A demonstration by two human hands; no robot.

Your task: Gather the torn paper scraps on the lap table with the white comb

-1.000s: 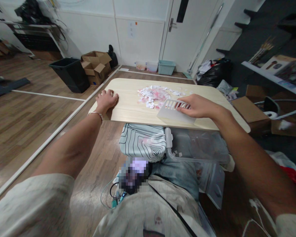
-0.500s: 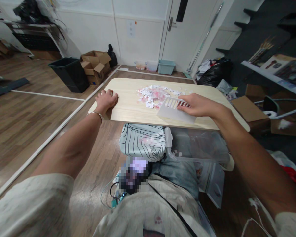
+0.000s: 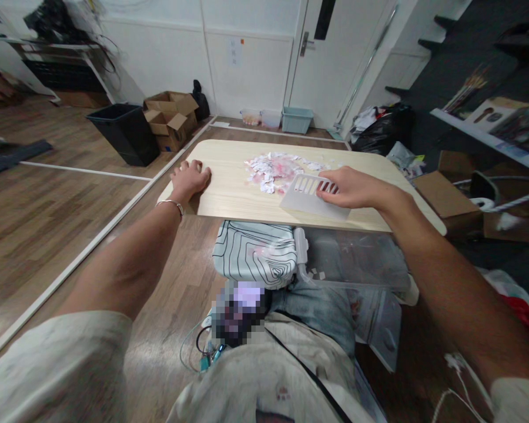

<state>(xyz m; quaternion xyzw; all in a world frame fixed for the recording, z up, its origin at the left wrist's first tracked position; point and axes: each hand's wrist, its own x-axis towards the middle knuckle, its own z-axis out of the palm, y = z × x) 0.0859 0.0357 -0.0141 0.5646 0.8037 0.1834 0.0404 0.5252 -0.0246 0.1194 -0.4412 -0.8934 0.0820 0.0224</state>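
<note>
My right hand (image 3: 350, 187) pinches the slotted end of a white plastic scraper (image 3: 306, 202), thumb through or over the slots. The scraper's broad, plain blade rests on or just above the pale wooden table (image 3: 229, 197), near its front edge. Just beyond it lies a loose heap of torn white paper scraps (image 3: 275, 167) with pink stains. At the table's left end, my left hand (image 3: 189, 178) lies on the surface, fingers a little bent and apart, holding nothing.
Below the front edge are a patterned cloth-covered thing (image 3: 255, 252) and a clear plastic bin (image 3: 352, 255) with a few small white pieces. A black bin (image 3: 126, 135) and cardboard boxes (image 3: 171, 117) stand at the far left. More boxes (image 3: 449, 194) sit right of the table.
</note>
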